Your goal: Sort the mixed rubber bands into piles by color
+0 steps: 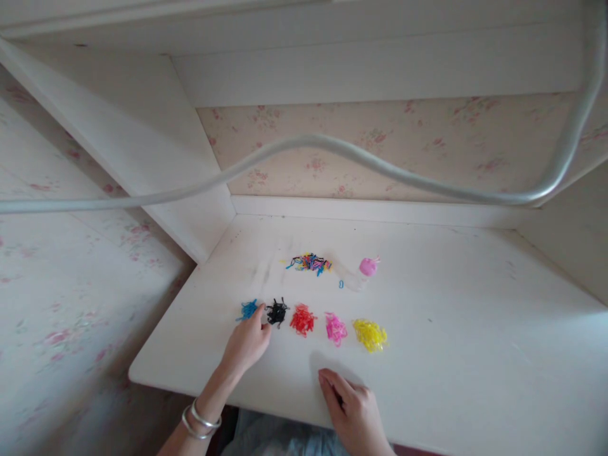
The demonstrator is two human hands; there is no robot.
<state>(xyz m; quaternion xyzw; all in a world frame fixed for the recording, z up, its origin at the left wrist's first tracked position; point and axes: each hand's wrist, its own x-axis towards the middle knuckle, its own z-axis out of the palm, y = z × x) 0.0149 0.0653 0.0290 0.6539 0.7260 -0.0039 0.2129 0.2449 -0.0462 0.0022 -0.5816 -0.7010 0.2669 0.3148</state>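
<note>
Small elastic bands lie sorted by colour in a row on the white desk (pixel 456 342): a blue pile (pixel 247 310), a black pile (pixel 276 312), a red pile (pixel 303 319), a pink pile (pixel 335 328) and a yellow pile (pixel 370 334). Behind them sits a mixed-colour pile (pixel 310 263). My left hand (pixel 247 342), with bangles on the wrist, reaches between the blue and black piles, fingertips pinched at the desk. My right hand (pixel 354 408) rests on the desk near the front edge, fingers curled under.
A pink cap or lid (pixel 367 266) on a clear bag lies right of the mixed pile, with one loose blue band (pixel 341 284) beside it. A white cable (pixel 332 149) hangs across the view. Shelf walls enclose the desk left and behind.
</note>
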